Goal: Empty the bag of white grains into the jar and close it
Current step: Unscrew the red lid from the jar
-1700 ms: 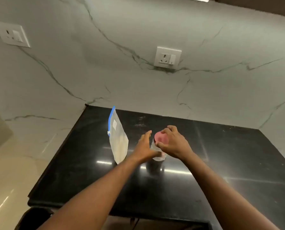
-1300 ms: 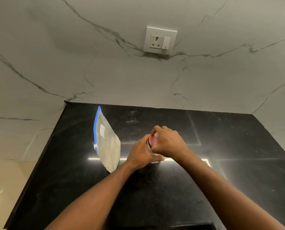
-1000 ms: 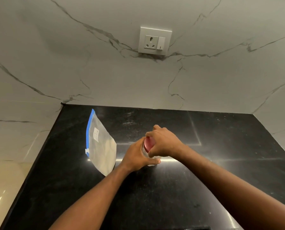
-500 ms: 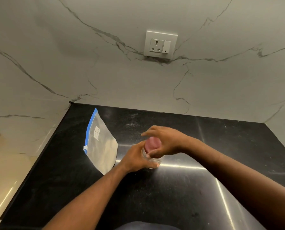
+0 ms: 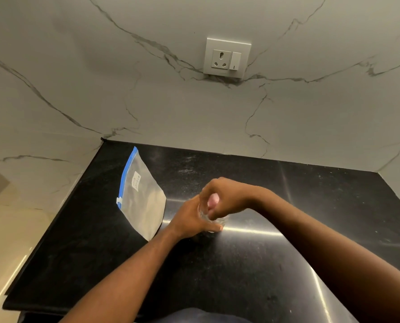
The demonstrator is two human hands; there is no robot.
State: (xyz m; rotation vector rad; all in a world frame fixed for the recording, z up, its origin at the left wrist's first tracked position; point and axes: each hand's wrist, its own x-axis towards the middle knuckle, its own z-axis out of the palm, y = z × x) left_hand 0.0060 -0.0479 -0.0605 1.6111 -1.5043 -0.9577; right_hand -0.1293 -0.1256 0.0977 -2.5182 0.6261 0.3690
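Note:
A small clear jar [image 5: 217, 222] stands on the black counter [image 5: 252, 264], mostly hidden by both hands. My left hand [image 5: 192, 220] wraps around its body from the left. My right hand [image 5: 227, 198] curls over its pink lid [image 5: 213, 202], only a sliver of which shows between the fingers. A flat zip bag [image 5: 143, 201] with a blue seal strip and a small white label lies on the counter just left of my left hand. I cannot tell whether the bag holds any grains.
A marble-patterned wall rises behind the counter with a white socket [image 5: 227, 58] above the jar. The counter's left edge [image 5: 54, 220] drops to a beige surface. A side wall closes in at the far right.
My right hand has turned on the lid, its wrist swinging round to the right. The left hand stays on the jar. The bag has not moved.

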